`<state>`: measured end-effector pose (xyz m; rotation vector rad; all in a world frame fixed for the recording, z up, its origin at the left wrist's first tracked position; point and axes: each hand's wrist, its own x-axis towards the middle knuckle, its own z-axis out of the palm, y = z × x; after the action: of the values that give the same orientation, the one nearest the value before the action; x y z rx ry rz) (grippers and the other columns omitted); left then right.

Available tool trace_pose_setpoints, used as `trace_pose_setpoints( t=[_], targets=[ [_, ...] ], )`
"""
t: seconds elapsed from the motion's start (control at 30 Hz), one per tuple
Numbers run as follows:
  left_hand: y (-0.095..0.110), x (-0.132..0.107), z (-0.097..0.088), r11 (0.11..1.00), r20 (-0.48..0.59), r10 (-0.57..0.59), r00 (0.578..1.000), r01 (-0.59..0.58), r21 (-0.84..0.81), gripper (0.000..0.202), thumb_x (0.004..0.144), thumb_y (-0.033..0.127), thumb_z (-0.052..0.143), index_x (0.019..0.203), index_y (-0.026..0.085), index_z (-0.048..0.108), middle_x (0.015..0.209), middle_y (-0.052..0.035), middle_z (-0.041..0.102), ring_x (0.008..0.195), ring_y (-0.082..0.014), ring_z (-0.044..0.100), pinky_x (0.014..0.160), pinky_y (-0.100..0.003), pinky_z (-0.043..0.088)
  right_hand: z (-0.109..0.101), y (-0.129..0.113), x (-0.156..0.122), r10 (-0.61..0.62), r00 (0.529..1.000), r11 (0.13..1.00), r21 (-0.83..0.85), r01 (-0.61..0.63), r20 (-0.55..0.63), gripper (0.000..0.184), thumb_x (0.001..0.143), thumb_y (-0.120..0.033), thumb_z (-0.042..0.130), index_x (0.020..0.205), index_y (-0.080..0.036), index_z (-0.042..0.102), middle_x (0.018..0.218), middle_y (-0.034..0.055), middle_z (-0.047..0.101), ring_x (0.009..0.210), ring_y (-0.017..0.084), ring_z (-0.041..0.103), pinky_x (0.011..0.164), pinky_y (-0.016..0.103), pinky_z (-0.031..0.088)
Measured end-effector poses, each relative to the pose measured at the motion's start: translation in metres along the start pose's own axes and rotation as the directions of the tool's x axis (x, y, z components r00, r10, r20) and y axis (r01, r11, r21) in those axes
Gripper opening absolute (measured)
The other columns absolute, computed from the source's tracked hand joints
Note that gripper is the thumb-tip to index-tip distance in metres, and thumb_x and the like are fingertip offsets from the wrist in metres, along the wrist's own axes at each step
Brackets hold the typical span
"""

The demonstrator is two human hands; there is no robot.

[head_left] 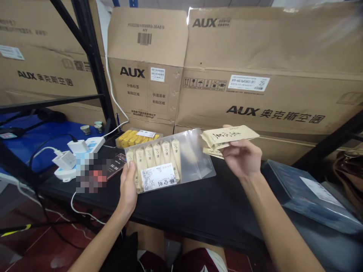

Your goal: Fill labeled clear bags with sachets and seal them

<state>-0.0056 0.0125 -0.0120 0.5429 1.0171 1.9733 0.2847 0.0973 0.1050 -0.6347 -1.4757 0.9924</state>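
Observation:
My left hand (129, 187) grips the left end of a clear plastic box (195, 153), tilted above the black table. Several cream paper packets (157, 154) stand in a row inside it, and a white printed label (159, 176) is on its near side. The right part of the box holds no packets. Just beyond that end, my right hand (241, 156) is closed round cream packets (235, 136) with black lettering, at least two of them, one above the other. The fingers behind them are partly hidden.
Behind the box lies a clear pack of yellow packets (133, 138). A phone (115, 168) and a power strip (93, 145) with chargers and cables are at left. A dark blue box (309, 192) sits at right. Large cardboard cartons (255, 94) wall off the table's back.

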Motion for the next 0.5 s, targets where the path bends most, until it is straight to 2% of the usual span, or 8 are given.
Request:
trace_pose_setpoints(
  t=[0.1, 0.17, 0.23, 0.3, 0.4, 0.5],
  targets=[
    [0.001, 0.0, 0.0, 1.0, 0.004, 0.002, 1.0, -0.002, -0.002, 0.045, 0.105, 0.046, 0.068, 0.142, 0.021, 0.072, 0.143, -0.0145, 0.075, 0.138, -0.0323, 0.069, 0.124, -0.045, 0.048, -0.007, 0.008, 0.004, 0.032, 0.999, 0.999, -0.02, -0.032, 0.034, 0.054, 0.081, -0.038, 0.057, 0.132, -0.026, 0.072, 0.113, 0.0103, 0.081, 0.115, 0.037, 0.075, 0.096, 0.058, 0.064],
    [0.001, 0.0, 0.001, 1.0, -0.008, -0.007, 1.0, 0.007, -0.012, 0.045, 0.107, 0.046, 0.065, 0.143, 0.021, 0.072, 0.145, -0.0143, 0.074, 0.139, -0.0317, 0.068, 0.124, -0.045, 0.048, -0.011, 0.013, 0.007, 0.03, 1.0, 0.999, 0.027, -0.029, -0.001, 0.057, 0.081, -0.039, 0.053, 0.133, -0.025, 0.071, 0.115, 0.0112, 0.08, 0.117, 0.038, 0.075, 0.099, 0.06, 0.063],
    [0.002, 0.0, 0.002, 0.999, -0.024, -0.028, 0.999, 0.027, -0.025, 0.043, 0.108, 0.045, 0.062, 0.142, 0.02, 0.072, 0.146, -0.0147, 0.074, 0.14, -0.0314, 0.068, 0.125, -0.045, 0.047, -0.014, 0.015, 0.009, 0.011, 0.999, 0.999, 0.04, -0.009, -0.042, 0.06, 0.079, -0.039, 0.053, 0.134, -0.024, 0.071, 0.118, 0.0112, 0.08, 0.121, 0.038, 0.073, 0.1, 0.06, 0.063],
    [0.002, 0.0, 0.002, 0.998, -0.035, -0.049, 0.998, 0.047, -0.037, 0.042, 0.109, 0.043, 0.06, 0.141, 0.019, 0.072, 0.146, -0.0155, 0.073, 0.14, -0.0314, 0.067, 0.125, -0.046, 0.047, -0.013, 0.015, 0.008, 0.015, 0.999, 1.0, -0.001, -0.015, -0.03, 0.064, 0.074, -0.038, 0.056, 0.135, -0.024, 0.07, 0.119, 0.0109, 0.08, 0.122, 0.038, 0.073, 0.099, 0.059, 0.064],
    [0.002, 0.0, 0.001, 0.997, -0.022, -0.06, 0.998, 0.059, -0.044, 0.042, 0.109, 0.043, 0.061, 0.14, 0.018, 0.073, 0.145, -0.0155, 0.074, 0.141, -0.0317, 0.067, 0.125, -0.045, 0.047, -0.005, 0.016, 0.0, 0.088, 0.99, 0.995, -0.045, -0.084, 0.106, 0.069, 0.067, -0.034, 0.065, 0.135, -0.025, 0.07, 0.121, 0.0107, 0.081, 0.12, 0.038, 0.074, 0.095, 0.055, 0.065],
    [0.001, 0.0, -0.001, 0.999, 0.018, -0.044, 0.999, 0.045, -0.028, 0.044, 0.105, 0.047, 0.068, 0.138, 0.018, 0.074, 0.141, -0.0158, 0.076, 0.141, -0.0335, 0.066, 0.124, -0.046, 0.047, 0.0, 0.015, -0.009, 0.166, 0.949, 0.986, -0.075, -0.151, 0.269, 0.063, 0.069, -0.034, 0.074, 0.132, -0.028, 0.072, 0.117, 0.0087, 0.083, 0.115, 0.037, 0.077, 0.09, 0.052, 0.067]
  ],
)
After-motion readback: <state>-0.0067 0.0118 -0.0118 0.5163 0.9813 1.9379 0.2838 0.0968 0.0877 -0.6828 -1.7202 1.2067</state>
